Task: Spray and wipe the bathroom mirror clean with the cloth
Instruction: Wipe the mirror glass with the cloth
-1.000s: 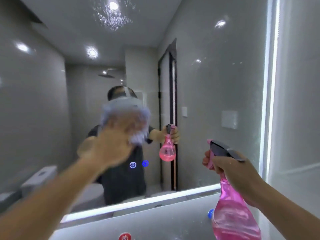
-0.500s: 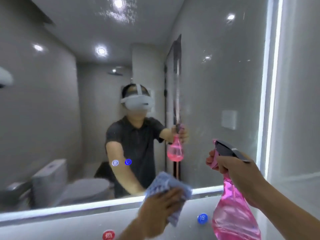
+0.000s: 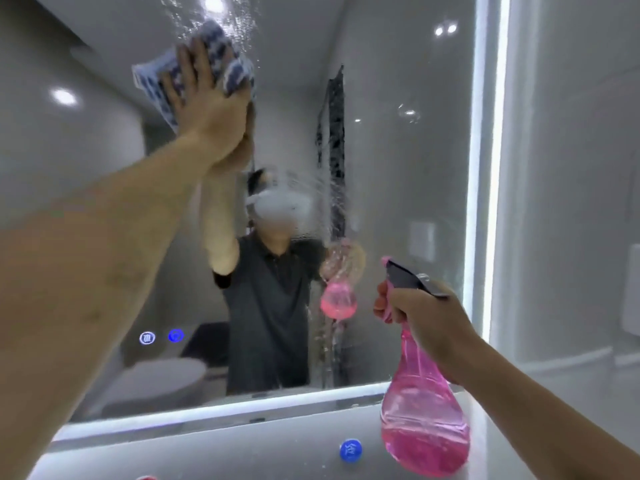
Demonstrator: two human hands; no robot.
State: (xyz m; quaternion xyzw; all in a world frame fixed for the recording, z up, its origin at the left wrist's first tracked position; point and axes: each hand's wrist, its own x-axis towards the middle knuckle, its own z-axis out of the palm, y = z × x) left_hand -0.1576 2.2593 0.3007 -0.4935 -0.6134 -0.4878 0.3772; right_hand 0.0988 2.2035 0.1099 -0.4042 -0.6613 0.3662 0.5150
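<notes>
The bathroom mirror (image 3: 398, 161) fills the wall ahead, with lit strips along its right and bottom edges. Droplets speckle its top, and wet streaks run down the glass near the middle. My left hand (image 3: 211, 109) is raised high and presses a blue-and-white checked cloth (image 3: 214, 53) flat against the upper glass, fingers straight. My right hand (image 3: 426, 323) grips the neck of a pink spray bottle (image 3: 422, 410) with a dark trigger head, held in front of the mirror's lower right part, nozzle facing the glass.
Two small lit touch icons (image 3: 161, 337) glow on the mirror's lower left. Below the mirror, a blue round tap marker (image 3: 350, 450) sits on the grey wall, and a red one shows at the bottom edge. A pale tiled wall (image 3: 571, 168) stands right of the mirror.
My left hand has swept the cloth from the mirror's bottom edge up to its top. Fresh wet streaks now show on the glass near the middle. The right hand keeps holding the bottle.
</notes>
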